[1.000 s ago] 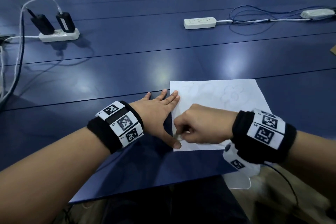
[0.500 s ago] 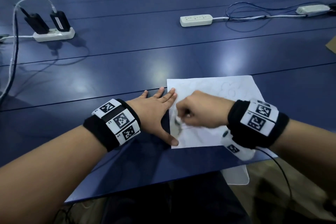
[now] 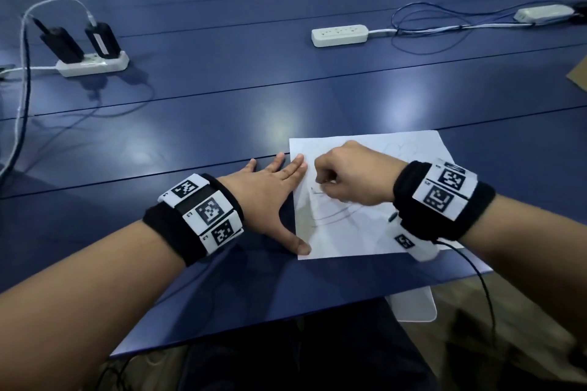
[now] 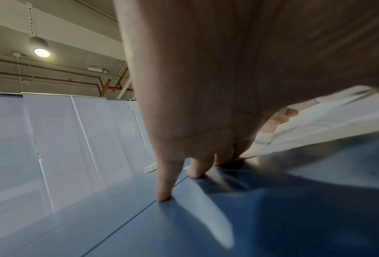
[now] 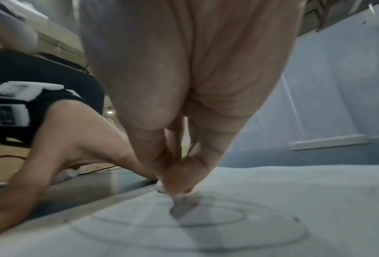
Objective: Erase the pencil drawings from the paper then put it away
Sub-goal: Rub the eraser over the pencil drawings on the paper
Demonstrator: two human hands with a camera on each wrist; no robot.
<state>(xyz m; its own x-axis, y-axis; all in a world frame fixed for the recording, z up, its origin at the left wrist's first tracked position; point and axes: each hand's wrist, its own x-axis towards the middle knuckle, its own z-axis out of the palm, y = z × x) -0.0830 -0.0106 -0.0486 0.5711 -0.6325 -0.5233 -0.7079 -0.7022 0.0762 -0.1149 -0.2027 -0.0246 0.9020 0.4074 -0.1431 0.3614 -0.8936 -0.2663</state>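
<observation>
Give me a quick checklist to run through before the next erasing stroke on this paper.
1. Paper flat on the table: ok.
2. Left hand pinning the paper's left edge, fingers spread: ok.
3. Right hand pinching something small and pale at the sheet; that it is an eraser: cannot tell.
4. Pencil curves gone: not ok, curved lines remain near the right hand.
5. Faint drawing at the far edge erased: not ok.
6. Place to put the paper away in view: cannot tell.

right hand [image 3: 352, 175] moved up paper [image 3: 413, 149]
</observation>
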